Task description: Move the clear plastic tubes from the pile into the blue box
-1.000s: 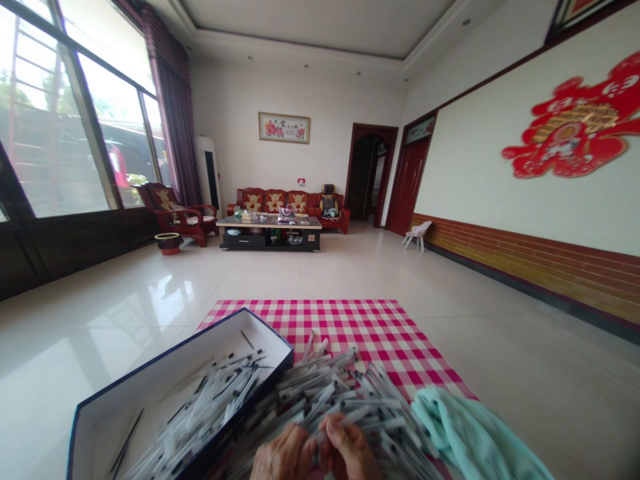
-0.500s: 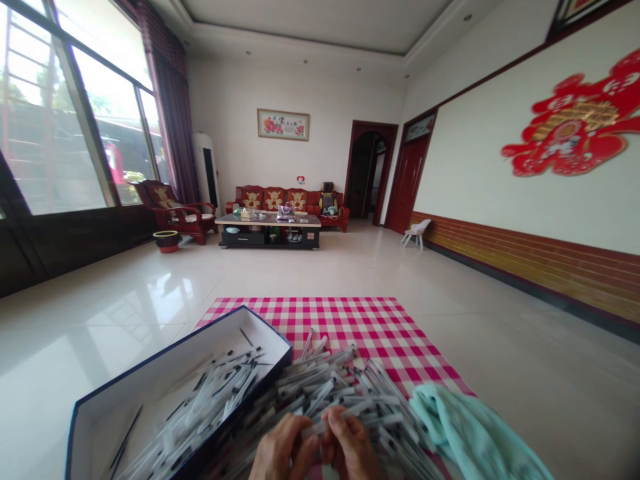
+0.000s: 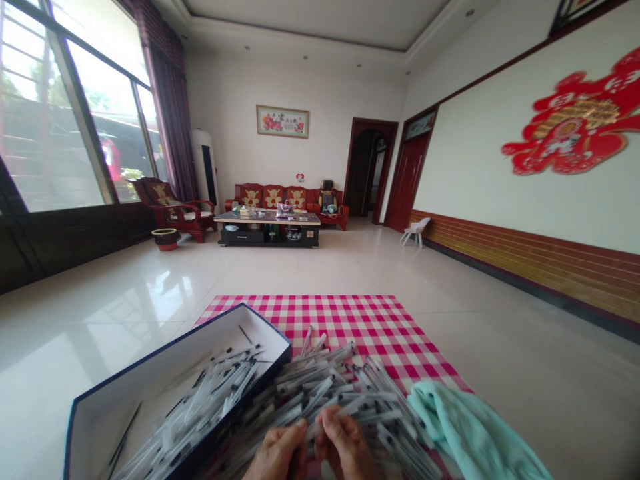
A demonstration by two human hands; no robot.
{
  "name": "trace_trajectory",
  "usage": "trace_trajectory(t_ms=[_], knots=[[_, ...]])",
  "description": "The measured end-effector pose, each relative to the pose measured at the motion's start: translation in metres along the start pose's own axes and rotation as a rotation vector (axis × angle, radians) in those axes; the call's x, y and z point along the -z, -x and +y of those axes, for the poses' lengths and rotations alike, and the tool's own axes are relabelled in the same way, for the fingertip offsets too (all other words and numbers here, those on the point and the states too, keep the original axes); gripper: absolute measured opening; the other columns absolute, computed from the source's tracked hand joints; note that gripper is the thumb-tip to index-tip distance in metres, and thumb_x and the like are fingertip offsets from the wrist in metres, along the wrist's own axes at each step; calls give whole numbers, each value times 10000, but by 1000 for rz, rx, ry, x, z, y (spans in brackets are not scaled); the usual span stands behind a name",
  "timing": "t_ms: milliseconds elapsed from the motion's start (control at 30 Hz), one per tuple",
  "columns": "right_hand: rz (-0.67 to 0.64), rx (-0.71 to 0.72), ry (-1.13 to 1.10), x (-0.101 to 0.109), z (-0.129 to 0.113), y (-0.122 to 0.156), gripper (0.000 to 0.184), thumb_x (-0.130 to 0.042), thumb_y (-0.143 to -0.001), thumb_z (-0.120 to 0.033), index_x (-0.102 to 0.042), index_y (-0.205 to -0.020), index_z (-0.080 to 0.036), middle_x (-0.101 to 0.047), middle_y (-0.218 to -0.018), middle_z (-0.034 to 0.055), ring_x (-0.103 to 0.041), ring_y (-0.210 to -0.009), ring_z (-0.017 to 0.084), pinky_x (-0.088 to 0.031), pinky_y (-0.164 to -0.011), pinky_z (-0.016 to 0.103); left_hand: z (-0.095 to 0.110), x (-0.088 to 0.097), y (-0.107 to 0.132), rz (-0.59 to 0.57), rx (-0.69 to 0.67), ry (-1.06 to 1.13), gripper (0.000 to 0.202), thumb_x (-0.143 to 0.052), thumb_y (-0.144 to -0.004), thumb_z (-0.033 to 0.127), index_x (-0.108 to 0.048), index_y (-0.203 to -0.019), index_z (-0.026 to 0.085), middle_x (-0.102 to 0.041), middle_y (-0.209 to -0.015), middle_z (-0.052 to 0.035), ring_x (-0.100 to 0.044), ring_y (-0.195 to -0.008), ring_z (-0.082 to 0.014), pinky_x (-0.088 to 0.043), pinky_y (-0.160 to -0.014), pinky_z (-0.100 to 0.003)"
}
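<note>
My left hand (image 3: pixel 277 456) and my right hand (image 3: pixel 345 448) meet at the bottom edge, fingers pinched together on one clear plastic pen (image 3: pixel 327 421) held between them. Just beyond the hands a heap of clear pens with black tips (image 3: pixel 330 390) lies on a pink-and-white checked cloth (image 3: pixel 350 320). To the left a shallow box with a dark blue rim (image 3: pixel 165 347) holds several more of the same pens (image 3: pixel 210 400).
A mint-green towel (image 3: pixel 470 433) lies bunched at the right of the pen heap. Around the cloth is glossy pale floor tile (image 3: pixel 525 373). Far off stand a dark coffee table (image 3: pixel 267 228), a red sofa (image 3: pixel 273 198) and a small white chair (image 3: pixel 416 233).
The view has tilted slightly upward and the hands sit lower in frame. The fingers shifted along the pen; both hands still pinch it.
</note>
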State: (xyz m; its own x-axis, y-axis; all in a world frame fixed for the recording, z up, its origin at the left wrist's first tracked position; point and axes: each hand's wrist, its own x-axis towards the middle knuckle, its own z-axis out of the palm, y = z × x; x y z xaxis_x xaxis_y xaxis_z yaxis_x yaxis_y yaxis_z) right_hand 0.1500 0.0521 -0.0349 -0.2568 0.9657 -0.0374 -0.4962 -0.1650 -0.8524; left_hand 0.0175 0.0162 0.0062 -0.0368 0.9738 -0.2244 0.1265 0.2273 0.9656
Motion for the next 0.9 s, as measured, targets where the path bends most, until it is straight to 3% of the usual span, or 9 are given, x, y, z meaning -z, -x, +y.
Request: trace_trajectory(t_ms=[100, 200, 267, 333, 467, 633, 700, 767, 900], knots=[[17, -5, -9, -1, -3, 0, 309, -709, -722, -470, -654, -736, -167, -553, -497, -42, -461, -457, 98, -310, -493, 234, -3, 2, -3, 28, -174, -159, 591, -391, -817, 651, -629, -605, 154, -494, -419, 28, -426, -390, -98, -334, -399, -200], [60, -13, -31, -4, -7, 1, 322, -740, -681, -475, -651, -710, -167, -555, -491, -44, -451, -438, 94, -303, -476, 231, -5, 7, -5, 126, -505, -348, 410, -500, -824, 544, -674, -855, 173, -586, -557, 16, -515, -477, -107, -393, -458, -184], [73, -20, -33, -5, -9, 1, 332, -748, -664, -484, -653, -703, -168, -563, -492, -40, -454, -434, 95, -302, -475, 231, -5, 10, -5, 167, -694, -452, 296, -518, -849, 457, -669, -861, 202, -618, -635, 2, -570, -536, -112, -439, -520, -177], [72, -12, -26, -6, -10, 1, 335, -737, -675, -491, -651, -694, -168, -558, -485, -39, -451, -437, 95, -300, -482, 232, -5, 13, -4, 172, -783, -488, 279, -486, -879, 422, -663, -799, 221, -628, -658, -4, -600, -567, -116, -466, -559, -174], [55, -3, 12, -6, -10, 3, 337, -714, -701, -499, -646, -699, -169, -529, -467, -47, -432, -446, 94, -300, -499, 233, -6, 11, -3, 186, -656, -383, 419, -467, -852, 537, -626, -629, 221, -569, -521, 18, -532, -470, -114, -430, -480, -182], [44, 1, 34, -7, -10, 4, 371, -714, -679, -532, -647, -715, -169, -527, -458, -44, -430, -442, 103, -297, -499, 242, -8, 1, -6, -10, -153, -147, 632, -326, -820, 693, -440, -438, 202, -361, -347, 49, -317, -346, -87, -260, -366, -209], [43, 0, 37, -8, -9, 3, 373, -713, -678, -534, -648, -711, -168, -526, -455, -43, -431, -435, 104, -294, -492, 242, -7, 0, -6, -53, -73, -142, 647, -268, -832, 695, -423, -442, 203, -354, -348, 48, -313, -340, -87, -255, -368, -213], [46, 6, 27, -8, -9, 3, 354, -711, -688, -521, -648, -708, -173, -521, -464, -47, -429, -436, 102, -297, -487, 242, -5, 2, -5, -11, -189, -237, 623, -283, -860, 649, -506, -509, 186, -415, -399, 38, -379, -368, -95, -297, -388, -209], [59, 13, -11, -6, -9, 2, 323, -716, -692, -503, -645, -701, -188, -508, -475, -56, -415, -429, 97, -294, -470, 239, -1, 9, -2, 120, -701, -530, 326, -453, -884, 458, -630, -867, 185, -594, -653, -4, -556, -537, -122, -430, -515, -195]])
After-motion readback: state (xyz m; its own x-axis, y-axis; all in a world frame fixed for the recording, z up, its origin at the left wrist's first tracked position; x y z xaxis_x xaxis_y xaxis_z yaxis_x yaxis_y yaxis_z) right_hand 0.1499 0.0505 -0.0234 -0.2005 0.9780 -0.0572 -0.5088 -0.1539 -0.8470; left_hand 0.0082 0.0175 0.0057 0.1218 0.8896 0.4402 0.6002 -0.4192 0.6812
